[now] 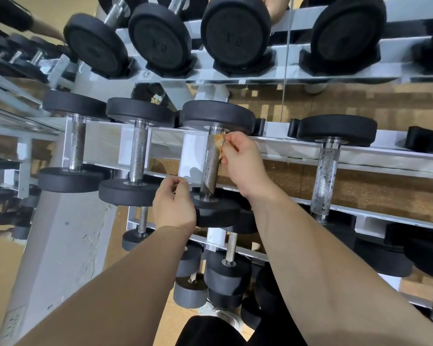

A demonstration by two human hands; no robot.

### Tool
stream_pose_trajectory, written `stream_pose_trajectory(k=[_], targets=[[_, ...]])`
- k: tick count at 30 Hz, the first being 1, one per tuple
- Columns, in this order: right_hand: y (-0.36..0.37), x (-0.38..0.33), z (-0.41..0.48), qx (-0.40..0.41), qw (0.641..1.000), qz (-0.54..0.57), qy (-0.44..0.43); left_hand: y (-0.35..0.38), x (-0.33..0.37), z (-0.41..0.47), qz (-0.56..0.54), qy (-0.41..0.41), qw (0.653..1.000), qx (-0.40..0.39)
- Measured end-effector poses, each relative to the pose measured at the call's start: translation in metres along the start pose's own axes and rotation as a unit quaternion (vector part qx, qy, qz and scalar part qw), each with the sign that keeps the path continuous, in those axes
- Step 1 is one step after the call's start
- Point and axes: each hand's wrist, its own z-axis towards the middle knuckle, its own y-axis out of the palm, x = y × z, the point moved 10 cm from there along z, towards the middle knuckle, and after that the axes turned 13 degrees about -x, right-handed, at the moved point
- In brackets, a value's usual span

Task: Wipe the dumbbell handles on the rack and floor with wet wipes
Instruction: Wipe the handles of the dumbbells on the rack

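Broadly, the white-painted, tiered steel rack [298, 146] filled the view, its rails carrying rows of round, black rubber-headed weights. The one being worked on, a black-headed dumbbell [209, 178] with a knurled steel handle [211, 158], lay across the middle tier, just right of a similar neighbour [140, 151] with a slimmer bar. It looked heavy and rigid, so I judged it best left seated on the rails and steadied at a rubber head, not lifted; the knurling would drag at anything soft. The right hand [243, 161] sat against the far end of that handle, just under the far head [218, 116], fingers and thumb curled to pinch a small, crumpled wet wipe [219, 143], stained tan, against the metal. The left hand [174, 204] rested at the edge of the near head [218, 213], fingers loosely curled; whether it gripped the rubber or held anything could not be told. The wipe itself seemed limp, thin and likely to tear on rough steel, so a bunched hold wrapped round the bar seemed wisest
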Motion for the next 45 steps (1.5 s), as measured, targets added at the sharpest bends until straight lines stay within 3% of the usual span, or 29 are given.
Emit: stream_pose_trajectory(k=[6,9,15,21,27,30,35,42,45], targets=[[0.018,0.050,-0.035,-0.045,0.993,-0.078,0.083,0.001,0.001,0.000,0.001,0.006,1.000,-0.002],[0.019,0.048,-0.038,-0.060,0.995,-0.044,0.072,0.000,-0.003,0.001,-0.003,0.002,1.000,0.001],[0.007,0.020,-0.005,-0.013,0.999,-0.009,0.042,0.000,-0.002,0.001,-0.004,0.003,1.000,-0.009],[0.029,0.021,-0.051,-0.120,0.980,-0.162,-0.004,0.001,-0.002,0.001,-0.006,0.004,1.000,-0.009],[0.003,-0.022,-0.010,0.001,0.990,-0.133,-0.044,0.003,-0.003,0.000,-0.003,-0.006,1.000,-0.010],[0.005,-0.007,-0.022,-0.019,0.991,-0.126,-0.029,0.003,-0.003,-0.002,0.007,-0.009,1.000,-0.004],[0.019,0.004,-0.044,-0.079,0.967,-0.237,-0.044,0.004,-0.004,-0.002,-0.002,-0.005,1.000,-0.008],[0.007,-0.039,-0.002,0.032,0.971,-0.215,-0.099,0.005,-0.002,-0.005,0.010,0.010,1.000,0.027],[0.008,-0.042,-0.013,0.047,0.948,-0.291,-0.121,0.005,-0.004,-0.005,0.018,0.015,0.999,0.038]])
